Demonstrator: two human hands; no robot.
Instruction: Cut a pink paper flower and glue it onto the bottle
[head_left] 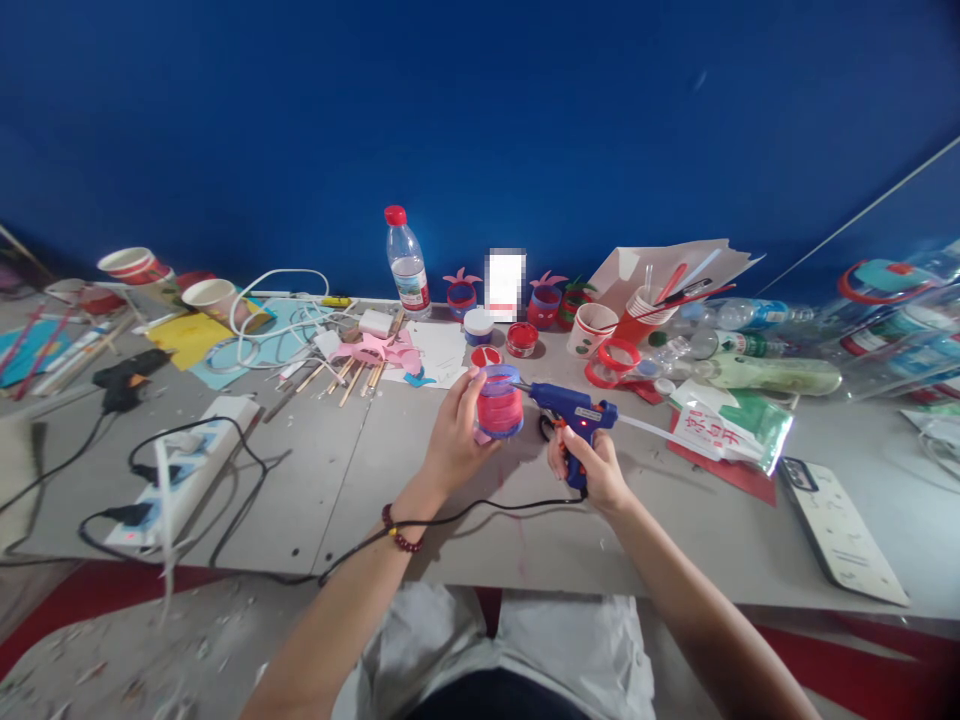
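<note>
My left hand (456, 432) grips a small clear cup (499, 402) wrapped in a red band with a blue rim, held just above the grey table (390, 500). My right hand (590, 468) is closed round the handle of a blue hot glue gun (574, 410). The gun's nozzle points left and touches the cup's upper right side. A white glue stick pokes out of the gun's back toward the right. The gun's black cord runs left under my left wrist, which wears a dark red bead bracelet.
A white power strip (187, 470) with black cables lies at left, next to a black glue gun (127, 375). A water bottle (407, 262), paint pots, paper cups, wooden sticks and pink cut-outs crowd the back. Plastic bottles (750, 360) and a phone (836, 525) lie right.
</note>
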